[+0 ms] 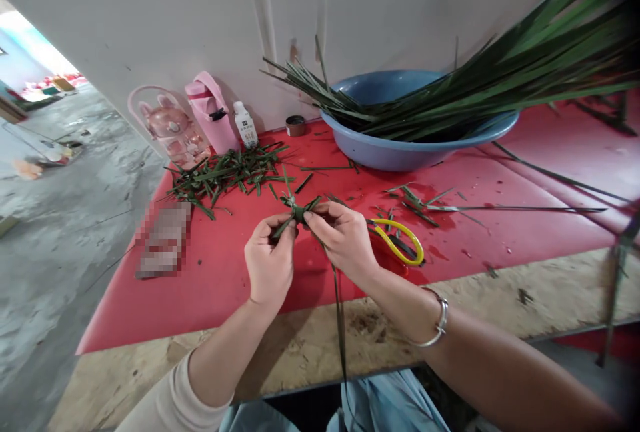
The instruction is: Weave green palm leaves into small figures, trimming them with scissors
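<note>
The left hand [273, 255] and right hand [347, 239] pinch a small folded leaf piece [299, 214] above a red sheet [200, 312], a long strip [340, 315] hanging below the right hand. A yellow looped handle [419, 249] lies beside the right hand; beyond stand a blue basin [395, 152] of long leaves [500, 99] and, leftward, heaped clippings [225, 172].

We find the light moderate and rather soft. At the upper left, the far doorway opening [37, 35] is overexposed to white, while the smooth white wall [200, 25] looks grey. Pale glare washes the right side of the red-covered counter [200, 305]. The small dark-green folded-leaf piece [300, 215] is fairly clear to us; the long green blades [565, 65] become stretched and blurred near the right edge, beside a black corner.
</note>
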{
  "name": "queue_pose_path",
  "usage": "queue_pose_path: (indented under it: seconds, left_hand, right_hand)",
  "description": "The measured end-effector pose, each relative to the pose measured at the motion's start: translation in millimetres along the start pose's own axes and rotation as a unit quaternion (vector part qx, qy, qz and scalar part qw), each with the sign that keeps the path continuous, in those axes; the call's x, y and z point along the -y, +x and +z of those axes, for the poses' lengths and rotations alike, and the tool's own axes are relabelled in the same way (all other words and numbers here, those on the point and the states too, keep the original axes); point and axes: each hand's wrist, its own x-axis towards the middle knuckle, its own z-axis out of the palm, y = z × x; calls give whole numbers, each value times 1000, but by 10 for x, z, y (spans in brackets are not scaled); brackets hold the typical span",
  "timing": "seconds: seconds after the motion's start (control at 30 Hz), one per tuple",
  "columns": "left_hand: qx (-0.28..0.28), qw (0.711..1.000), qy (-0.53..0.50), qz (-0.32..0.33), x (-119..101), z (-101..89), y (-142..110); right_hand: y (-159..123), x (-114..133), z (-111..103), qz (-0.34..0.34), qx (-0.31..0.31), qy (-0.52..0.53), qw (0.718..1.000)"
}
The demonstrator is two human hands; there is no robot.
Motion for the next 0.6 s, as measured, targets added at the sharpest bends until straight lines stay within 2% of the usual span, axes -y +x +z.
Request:
queue_pose_path:
  seconds: [0.1, 0.2, 0.27, 0.37, 0.5, 0.6]
  left_hand:
    - [-7, 988, -121, -93, -2, 33, 21]
    - [1, 934, -266, -238, 13, 46, 58]
    - [45, 901, -319, -290, 29, 38, 69]
    - [99, 895, -335, -279, 57, 9, 62]
    - [87, 936, -269, -209, 82, -37, 61]
    - [80, 962, -212, -153, 82, -42, 63]
  right_hand:
    - [37, -13, -25, -18, -9, -28, 999]
    - [83, -53, -41, -46, -9, -30, 998]
    - [98, -72, -38, -44, -1, -1, 999]
    - [93, -67, -27, -26, 30, 38, 998]
    - [88, -49, -30, -25, 35, 26, 999]
    - [100, -86, -12, 5, 28, 43, 999]
